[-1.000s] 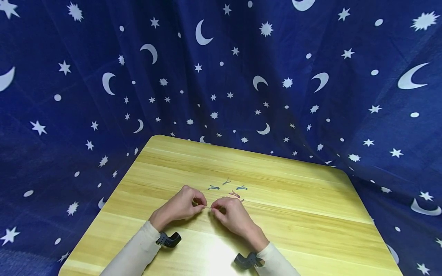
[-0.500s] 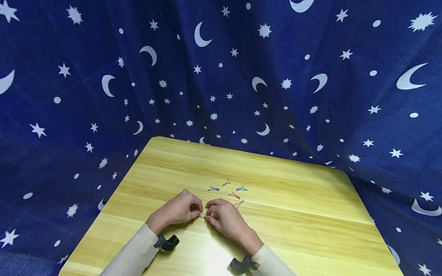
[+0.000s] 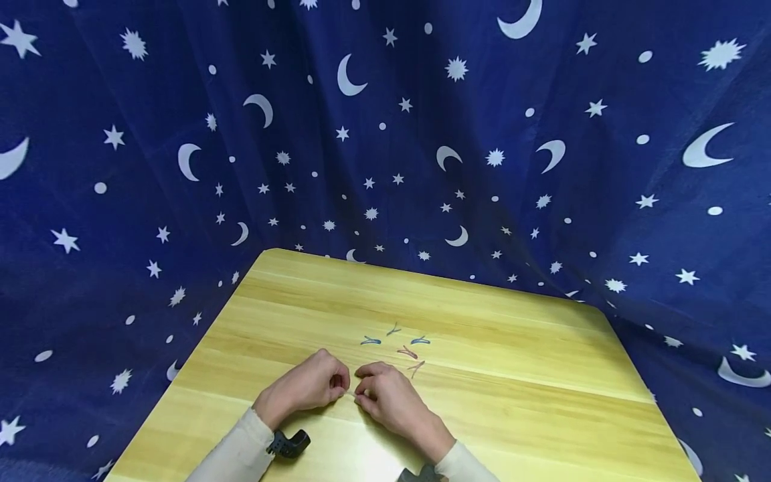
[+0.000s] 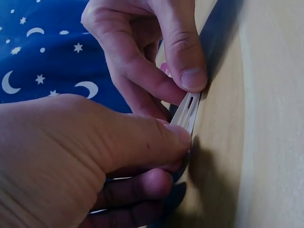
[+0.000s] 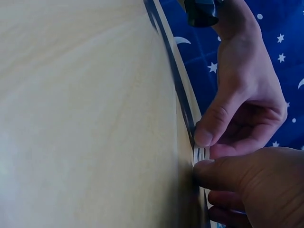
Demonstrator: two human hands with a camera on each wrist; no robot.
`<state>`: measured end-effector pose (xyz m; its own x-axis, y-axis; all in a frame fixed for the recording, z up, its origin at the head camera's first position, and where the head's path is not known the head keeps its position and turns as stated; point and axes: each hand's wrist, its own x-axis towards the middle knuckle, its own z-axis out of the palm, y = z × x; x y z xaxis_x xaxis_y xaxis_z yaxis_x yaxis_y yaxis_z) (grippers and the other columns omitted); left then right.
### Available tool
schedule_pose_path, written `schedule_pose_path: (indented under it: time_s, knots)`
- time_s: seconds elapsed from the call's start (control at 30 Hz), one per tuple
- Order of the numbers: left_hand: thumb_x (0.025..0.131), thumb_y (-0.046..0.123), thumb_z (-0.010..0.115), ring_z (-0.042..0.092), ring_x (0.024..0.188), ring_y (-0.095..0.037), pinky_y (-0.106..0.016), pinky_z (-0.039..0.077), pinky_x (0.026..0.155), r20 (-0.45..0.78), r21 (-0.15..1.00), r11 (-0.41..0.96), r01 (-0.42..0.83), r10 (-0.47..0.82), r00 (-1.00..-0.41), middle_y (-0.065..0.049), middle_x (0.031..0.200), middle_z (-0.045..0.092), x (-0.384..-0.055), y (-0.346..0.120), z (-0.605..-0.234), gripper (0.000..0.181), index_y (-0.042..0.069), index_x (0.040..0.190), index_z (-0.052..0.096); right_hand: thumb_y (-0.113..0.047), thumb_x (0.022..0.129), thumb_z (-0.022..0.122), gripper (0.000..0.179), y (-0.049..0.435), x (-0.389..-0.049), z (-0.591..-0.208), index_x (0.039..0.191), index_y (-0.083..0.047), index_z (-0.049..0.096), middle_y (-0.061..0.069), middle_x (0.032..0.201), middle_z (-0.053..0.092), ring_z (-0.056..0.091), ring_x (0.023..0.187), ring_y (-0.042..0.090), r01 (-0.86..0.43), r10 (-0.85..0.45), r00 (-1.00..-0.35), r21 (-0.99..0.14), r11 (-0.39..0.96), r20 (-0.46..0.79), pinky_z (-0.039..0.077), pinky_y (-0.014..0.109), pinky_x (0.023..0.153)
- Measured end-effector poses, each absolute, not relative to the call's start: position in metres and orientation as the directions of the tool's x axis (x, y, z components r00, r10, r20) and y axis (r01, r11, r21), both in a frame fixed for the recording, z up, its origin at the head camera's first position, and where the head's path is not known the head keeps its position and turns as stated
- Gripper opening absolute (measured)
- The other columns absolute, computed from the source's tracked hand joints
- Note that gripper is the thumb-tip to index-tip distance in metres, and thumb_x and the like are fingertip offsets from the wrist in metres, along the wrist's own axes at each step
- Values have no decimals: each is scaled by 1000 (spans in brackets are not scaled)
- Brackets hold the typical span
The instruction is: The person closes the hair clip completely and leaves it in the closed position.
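Note:
A white snap hair clip (image 4: 187,111) is held between both hands, low over the wooden table. My left hand (image 3: 310,383) pinches one end between thumb and fingers. At the other end, the right hand (image 3: 394,402) pinches it too, thumb on the near side. The right wrist view shows only a short slotted stretch of the clip between the two thumbs; fingertips hide its ends. Beyond the hands lie two blue clips (image 3: 370,341), a thin grey-blue one (image 3: 393,329), a red clip (image 3: 407,352) and a pinkish clip (image 3: 416,367), their arms spread in a Y.
The wooden table (image 3: 512,361) extends to both sides and behind the clips. A dark blue curtain (image 3: 385,147) with white moons and stars hangs around its far and side edges. Each wrist wears a black camera mount (image 3: 289,444).
Both hands have drawn slightly nearer the body and left, still pinching the white clip. The pinkish clip, partly covered by the right hand before, now shows fully. The head view has tilted up slightly.

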<state>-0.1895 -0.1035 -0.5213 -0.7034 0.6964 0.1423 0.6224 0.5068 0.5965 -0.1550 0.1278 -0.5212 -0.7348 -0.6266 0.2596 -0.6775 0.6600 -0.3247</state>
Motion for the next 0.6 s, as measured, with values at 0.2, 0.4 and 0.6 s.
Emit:
schedule_pose_path:
  time_s: [0.2,0.4,0.6]
  knots:
    - [92,1,83,56,66,7,-15,53,61,118,616,507,602,697,-708,14,75,68,-189,-107,-522,15,14,86,79,-17,98,82,4,129,-155,-523,98,-14,86,5,125,80,74,120,21,-692,-634,-722,-301,656,277,60,40,107]
    - [94,5,83,58,66,6,-16,54,62,122,603,530,596,677,-726,14,77,69,-195,-109,-518,10,14,90,81,-15,98,82,10,134,-161,-519,107,-11,84,6,120,81,75,116,23,-699,-624,-715,-329,635,315,61,42,106]
    - [95,10,84,58,67,5,-18,54,63,135,594,549,588,652,-746,15,79,68,-198,-106,-514,3,10,98,83,-13,97,83,17,150,-168,-511,113,-9,83,4,116,83,77,113,21,-674,-575,-739,-384,631,351,61,44,106]
